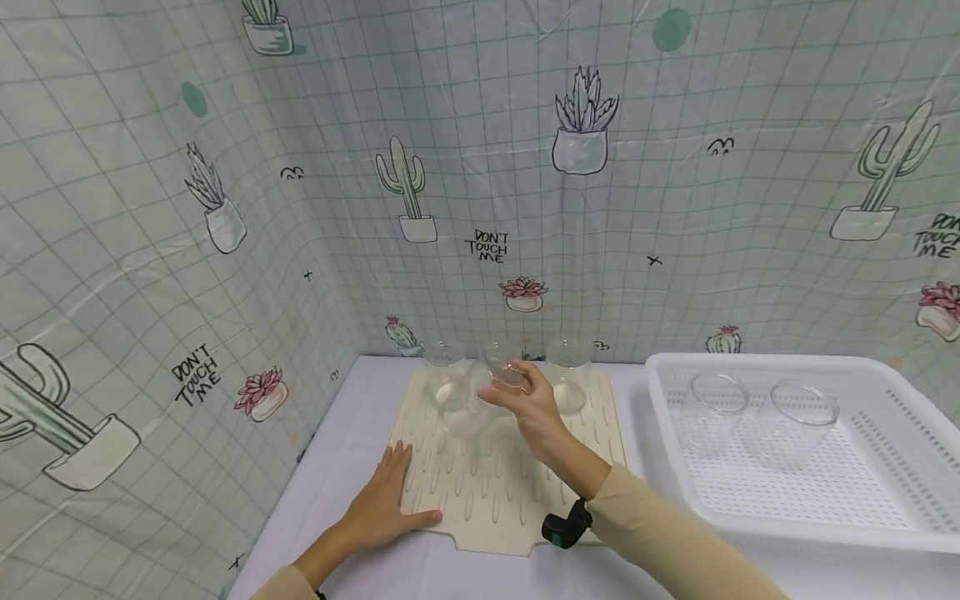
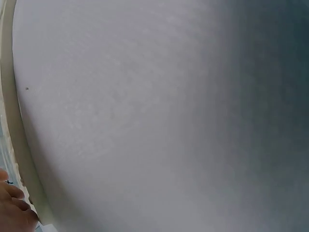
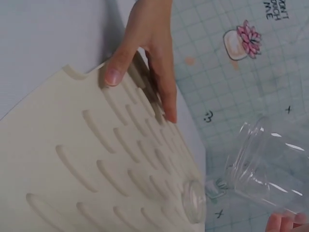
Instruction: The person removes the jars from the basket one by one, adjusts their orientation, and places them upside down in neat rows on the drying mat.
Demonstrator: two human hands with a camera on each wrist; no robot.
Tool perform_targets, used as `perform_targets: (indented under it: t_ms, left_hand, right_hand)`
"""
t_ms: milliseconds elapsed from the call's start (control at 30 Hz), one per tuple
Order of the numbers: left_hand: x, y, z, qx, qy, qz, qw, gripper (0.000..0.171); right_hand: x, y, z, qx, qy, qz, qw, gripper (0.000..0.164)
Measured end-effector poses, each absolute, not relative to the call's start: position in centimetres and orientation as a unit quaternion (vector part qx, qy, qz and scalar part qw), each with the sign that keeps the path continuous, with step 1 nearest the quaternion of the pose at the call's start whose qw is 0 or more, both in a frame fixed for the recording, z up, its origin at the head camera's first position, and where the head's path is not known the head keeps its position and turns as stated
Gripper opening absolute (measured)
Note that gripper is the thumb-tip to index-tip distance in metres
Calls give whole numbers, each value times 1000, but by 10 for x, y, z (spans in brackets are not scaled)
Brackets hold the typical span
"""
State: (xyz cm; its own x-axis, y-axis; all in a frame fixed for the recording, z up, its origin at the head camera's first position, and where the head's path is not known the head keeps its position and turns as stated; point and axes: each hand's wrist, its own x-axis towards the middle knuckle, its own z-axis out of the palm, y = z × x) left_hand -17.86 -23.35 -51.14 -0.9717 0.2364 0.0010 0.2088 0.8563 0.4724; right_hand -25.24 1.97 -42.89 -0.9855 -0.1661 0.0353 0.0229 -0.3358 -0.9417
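Observation:
My right hand (image 1: 534, 410) grips a clear cup (image 3: 273, 164) and holds it tilted above a beige drying board (image 1: 495, 492) with long raised ridges. Fingertips (image 3: 285, 223) show at the cup's side in the right wrist view. Along the board's far part stand more clear cups: one at the left (image 1: 445, 358), one at the right (image 1: 568, 375), and one between them, partly behind the held cup. With fingers and thumb spread, my left hand (image 1: 378, 508) rests on the board's near left edge. The left wrist view catches only some of its fingers (image 2: 14, 208).
A white plastic basket (image 1: 817, 533) with perforated walls and floor stands to the right, holding two clear cups (image 1: 712, 417) (image 1: 791, 429). A white cloth covers the table (image 1: 330, 450). Behind and to the left hangs a grid-patterned curtain (image 1: 465, 100) printed with cacti.

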Motion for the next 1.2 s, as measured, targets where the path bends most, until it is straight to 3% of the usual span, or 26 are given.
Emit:
perform_targets:
  t_ms: [500, 833, 1200]
  left_hand:
    - [-177, -236, -515, 137, 968, 209, 33, 113]
    - [-178, -236, -512, 136, 970, 196, 49, 110]
    - [-178, -236, -511, 137, 970, 191, 56, 111]
  right_hand:
    - [-266, -14, -452, -142, 671, -727, 37, 76]
    - [-271, -27, -464, -210, 764, -609, -10, 79]
    - [-273, -39, -469, -214, 761, -612, -15, 77]
